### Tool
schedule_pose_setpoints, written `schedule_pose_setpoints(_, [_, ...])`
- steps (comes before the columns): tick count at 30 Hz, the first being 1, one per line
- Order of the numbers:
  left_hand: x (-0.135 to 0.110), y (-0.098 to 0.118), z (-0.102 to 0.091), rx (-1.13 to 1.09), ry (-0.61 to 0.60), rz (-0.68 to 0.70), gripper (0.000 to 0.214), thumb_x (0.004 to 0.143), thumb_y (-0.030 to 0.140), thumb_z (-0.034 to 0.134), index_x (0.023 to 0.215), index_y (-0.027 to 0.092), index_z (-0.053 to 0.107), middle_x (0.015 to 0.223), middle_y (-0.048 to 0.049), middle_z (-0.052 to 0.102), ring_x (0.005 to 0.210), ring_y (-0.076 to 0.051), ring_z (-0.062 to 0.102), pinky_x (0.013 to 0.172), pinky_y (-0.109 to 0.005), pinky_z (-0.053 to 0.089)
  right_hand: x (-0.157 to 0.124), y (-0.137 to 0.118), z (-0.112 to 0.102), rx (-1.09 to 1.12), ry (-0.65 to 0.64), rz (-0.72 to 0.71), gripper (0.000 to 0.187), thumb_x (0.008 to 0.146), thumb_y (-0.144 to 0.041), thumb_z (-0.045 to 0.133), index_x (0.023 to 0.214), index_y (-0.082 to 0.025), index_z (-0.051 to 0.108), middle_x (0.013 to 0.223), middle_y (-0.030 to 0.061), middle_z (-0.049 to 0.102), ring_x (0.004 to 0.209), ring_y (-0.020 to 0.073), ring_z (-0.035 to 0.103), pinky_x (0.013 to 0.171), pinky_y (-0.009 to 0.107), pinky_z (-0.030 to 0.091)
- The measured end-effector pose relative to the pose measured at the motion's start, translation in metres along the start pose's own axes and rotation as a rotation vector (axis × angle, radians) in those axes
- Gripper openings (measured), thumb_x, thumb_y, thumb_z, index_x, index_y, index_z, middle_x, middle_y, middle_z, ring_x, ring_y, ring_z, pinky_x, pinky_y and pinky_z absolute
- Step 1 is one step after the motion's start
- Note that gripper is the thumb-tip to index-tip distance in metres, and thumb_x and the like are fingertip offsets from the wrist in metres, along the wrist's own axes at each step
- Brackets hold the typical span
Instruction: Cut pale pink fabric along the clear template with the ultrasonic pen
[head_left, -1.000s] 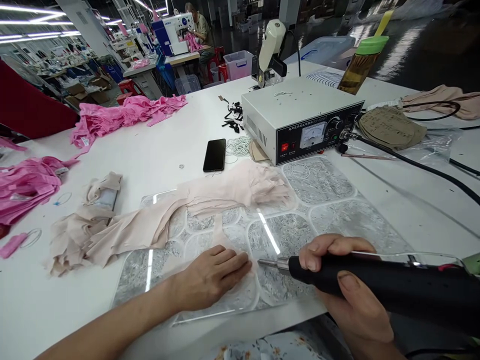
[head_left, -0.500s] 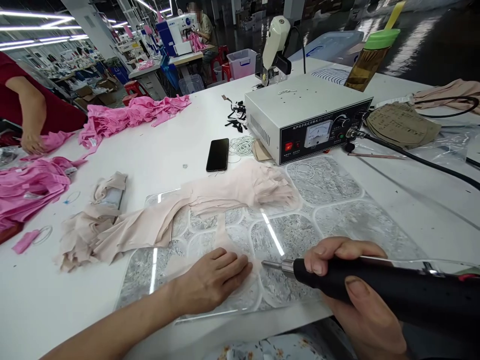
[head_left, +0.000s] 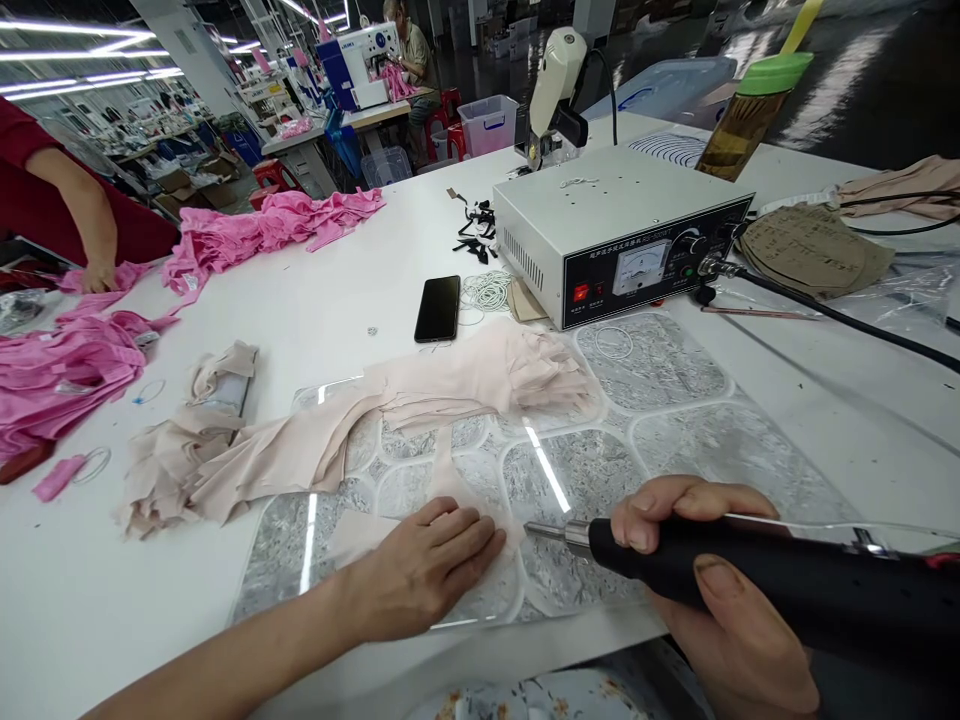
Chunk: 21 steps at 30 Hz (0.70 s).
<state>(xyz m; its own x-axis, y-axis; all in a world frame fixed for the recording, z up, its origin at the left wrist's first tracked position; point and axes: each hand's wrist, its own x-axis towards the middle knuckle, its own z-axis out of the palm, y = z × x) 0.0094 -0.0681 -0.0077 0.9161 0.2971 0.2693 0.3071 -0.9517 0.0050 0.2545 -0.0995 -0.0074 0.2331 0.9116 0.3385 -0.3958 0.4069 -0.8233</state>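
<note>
"Beyond the wide white worktable [head_left: 330,290] sits a cluttered sewing workshop [head_left: 172,130]. What's on the table?"

"Nearest, a shiny grey marbled mat [head_left: 600,460]. Just past it, a boxy light-grey metal unit [head_left: 622,190]. Across the mat's left part and onto the table trails a long stack of pale beige cloth [head_left: 465,380]."

"And the hands?"

"A thick black cylindrical tool [head_left: 802,575] is gripped by the right hand [head_left: 739,625], fingers curled over the top, thumb along the near side. The left hand [head_left: 435,560] lies palm down, fingers together and slightly bent, on a thin pale-pink cloth piece [head_left: 450,480] spread on the mat, nearer than the stack."

"Does the slim silver metal tip [head_left: 546,530] touch it?"

"It points at the left fingertips, right beside the cloth's edge; contact I can't tell."

"Anything hidden?"

"The left hand covers the cloth's middle. Its thumb is out of sight, so I can't tell whether it pinches. The tool's rear runs off the right edge, the right wrist off the bottom."
</note>
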Motion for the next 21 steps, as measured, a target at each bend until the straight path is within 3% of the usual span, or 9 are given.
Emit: schedule_pose_setpoints(21, [-0.008,0.012,0.0,0.188,-0.038,-0.074,0.029,0.096,0.006,0.043,0.12,0.004,0.059,0.121,-0.0187,0.065,0.11,-0.026,0.057,0.086,-0.041,0.053,-0.001,-0.003,-0.002,-0.038,0.012,0.032,0.009,0.085,-0.027,0.061,0.094,-0.027,0.063,0.081,0.0026,0.059,0.061,0.014,0.052,0.058,0.036,0.056])
